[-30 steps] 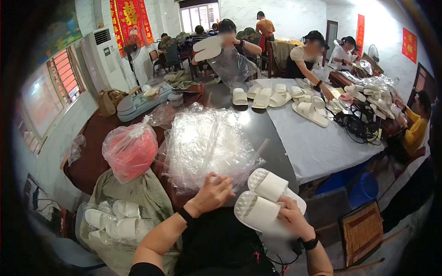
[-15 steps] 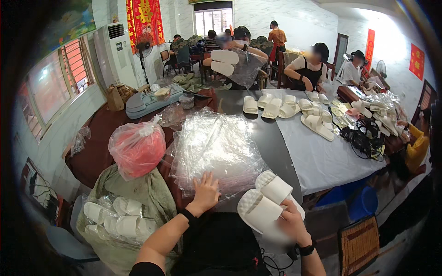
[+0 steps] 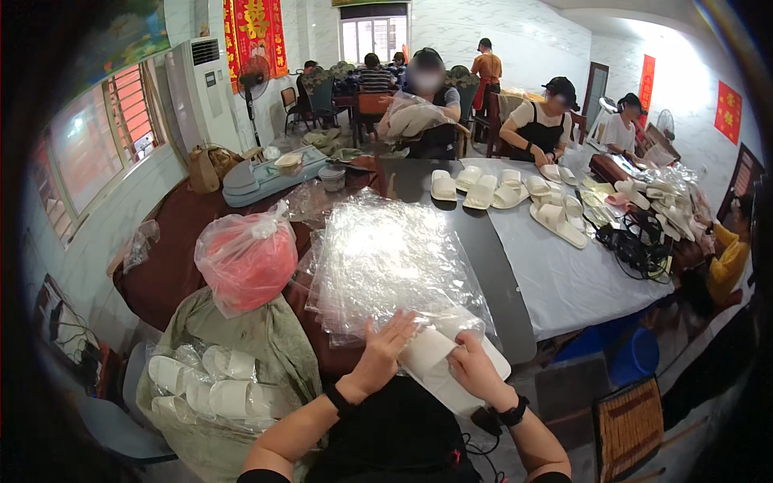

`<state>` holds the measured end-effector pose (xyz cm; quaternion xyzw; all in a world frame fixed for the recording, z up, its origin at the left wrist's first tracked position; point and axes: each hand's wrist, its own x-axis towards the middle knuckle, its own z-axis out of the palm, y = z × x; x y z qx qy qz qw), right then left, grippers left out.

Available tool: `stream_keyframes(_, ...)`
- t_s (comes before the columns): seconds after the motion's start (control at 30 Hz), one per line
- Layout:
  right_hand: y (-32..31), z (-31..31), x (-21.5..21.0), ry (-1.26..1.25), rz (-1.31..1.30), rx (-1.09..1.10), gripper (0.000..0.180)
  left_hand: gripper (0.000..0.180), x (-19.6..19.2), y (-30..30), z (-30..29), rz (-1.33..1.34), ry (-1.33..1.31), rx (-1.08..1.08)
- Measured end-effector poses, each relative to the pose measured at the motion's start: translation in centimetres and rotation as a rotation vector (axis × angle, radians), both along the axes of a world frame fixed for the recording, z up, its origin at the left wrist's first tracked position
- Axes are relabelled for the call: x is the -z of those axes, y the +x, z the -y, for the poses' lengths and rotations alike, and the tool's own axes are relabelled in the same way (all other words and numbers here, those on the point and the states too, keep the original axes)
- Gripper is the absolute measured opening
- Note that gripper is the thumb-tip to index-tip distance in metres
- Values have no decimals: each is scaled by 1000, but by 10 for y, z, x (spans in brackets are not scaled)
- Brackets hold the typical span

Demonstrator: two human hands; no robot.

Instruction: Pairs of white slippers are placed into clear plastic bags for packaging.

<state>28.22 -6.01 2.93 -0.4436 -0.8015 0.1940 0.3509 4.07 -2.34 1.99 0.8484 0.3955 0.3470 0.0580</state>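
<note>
Close in front of me is a pair of white slippers (image 3: 428,351) with quilted insoles, tilted at the table's near edge. My right hand (image 3: 477,369) is closed on them at the right side. Beside their left edge, my left hand (image 3: 386,352) has its fingers stretched out, touching the slippers or the film over them. Transparent plastic appears to lie over the toe end; how far it covers them I cannot tell. Just beyond both hands spreads a stack of flat transparent plastic bags (image 3: 394,249).
A knotted bag of red material (image 3: 245,262) sits left of the stack. Below it, an open green sack (image 3: 282,338) holds several bagged slippers (image 3: 229,394). More white slippers (image 3: 555,221) and black cords (image 3: 636,245) lie on the right-hand table. Co-workers sit across and at right.
The slippers have moved left and up against the bag stack, with plastic now at their toe end. My left hand has moved right, from the stack to the slippers.
</note>
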Motion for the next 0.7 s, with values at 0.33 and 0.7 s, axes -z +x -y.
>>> stream_keyframes(0.33,-45,-89,42,416,-22,204,16,70,-17,15,32,72,-54,228)
stream_keyframes(0.7,-51,-134,87,196,-102,270,25,60,-9,-14,55,-337,-103,435)
